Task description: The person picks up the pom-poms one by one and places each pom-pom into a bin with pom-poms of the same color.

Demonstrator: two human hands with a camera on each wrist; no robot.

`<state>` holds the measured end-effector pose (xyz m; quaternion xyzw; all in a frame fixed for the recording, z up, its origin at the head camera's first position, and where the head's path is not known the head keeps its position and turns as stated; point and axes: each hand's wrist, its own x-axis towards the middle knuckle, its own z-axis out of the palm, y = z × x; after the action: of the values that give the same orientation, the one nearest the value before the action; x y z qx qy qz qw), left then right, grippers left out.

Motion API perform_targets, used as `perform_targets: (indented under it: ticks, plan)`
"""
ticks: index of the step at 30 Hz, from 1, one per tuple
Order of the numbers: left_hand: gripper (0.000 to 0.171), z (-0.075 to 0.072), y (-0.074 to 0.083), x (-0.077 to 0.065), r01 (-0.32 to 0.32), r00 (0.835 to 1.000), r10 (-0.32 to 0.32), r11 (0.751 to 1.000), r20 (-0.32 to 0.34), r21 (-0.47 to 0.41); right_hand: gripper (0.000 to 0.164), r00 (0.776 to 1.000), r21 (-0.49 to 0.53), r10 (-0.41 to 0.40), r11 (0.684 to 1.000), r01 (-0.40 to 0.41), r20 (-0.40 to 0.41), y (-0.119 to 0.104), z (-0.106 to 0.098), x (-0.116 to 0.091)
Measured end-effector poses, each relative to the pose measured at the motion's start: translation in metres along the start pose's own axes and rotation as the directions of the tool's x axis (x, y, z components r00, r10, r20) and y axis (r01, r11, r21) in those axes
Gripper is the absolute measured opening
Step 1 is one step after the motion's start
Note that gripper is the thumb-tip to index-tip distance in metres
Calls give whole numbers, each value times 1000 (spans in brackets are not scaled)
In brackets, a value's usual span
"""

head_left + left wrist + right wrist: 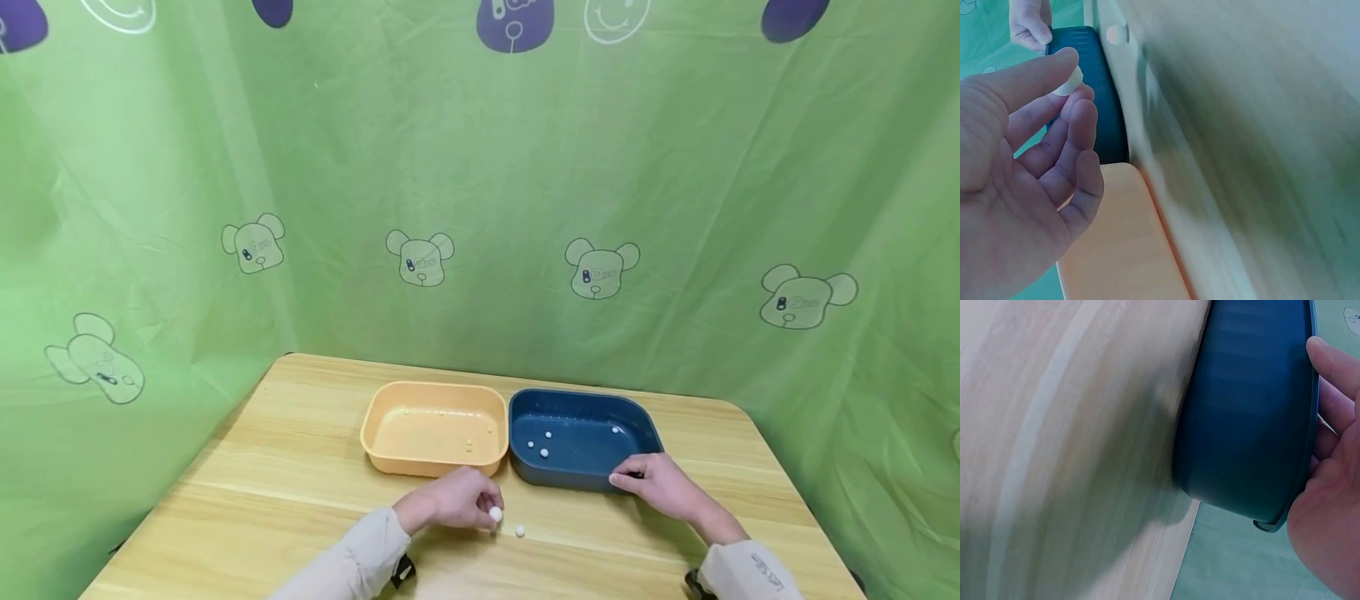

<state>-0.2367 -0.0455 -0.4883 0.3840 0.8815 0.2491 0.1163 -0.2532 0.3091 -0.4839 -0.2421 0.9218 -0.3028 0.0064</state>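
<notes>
In front of the orange bin, my left hand (pixel 461 500) pinches a small white ball (pixel 496 514) between thumb and fingertips. The left wrist view shows this ball (pixel 1071 82) partly covered by the thumb. A second white ball (pixel 521 531) lies on the table just to the right of that hand. My right hand (pixel 654 485) grips the front right rim of the dark blue bin (pixel 562 478), thumb on the near side and fingers over the edge. From the right wrist, the thumb (pixel 1329 359) shows at the rim. Several white balls (pixel 544 452) lie inside the blue bin.
The orange bin (pixel 405 465) stands left of the blue one, their sides nearly touching, with several small pale balls (pixel 468 446) in it. Both are near the back of the wooden table (pixel 300 442). A green printed curtain (pixel 487 167) hangs behind and at both sides.
</notes>
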Motion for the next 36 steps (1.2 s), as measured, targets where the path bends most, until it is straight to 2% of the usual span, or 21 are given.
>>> perform_targets:
  ticks: [15,29,36]
  plan:
    - [14,-10,1,-2,11,999,-15,997,-50,-81,16,1000,-8,9,1000,-9,-5,0,0,1]
    - [15,-10,3,2,-12,997,6,998,-81,-69,16,1000,-17,-3,1000,3,-12,0,2,0]
    - [16,-11,4,5,-3,997,-4,995,-78,-96,15,1000,-26,-16,1000,16,-22,1,2,0]
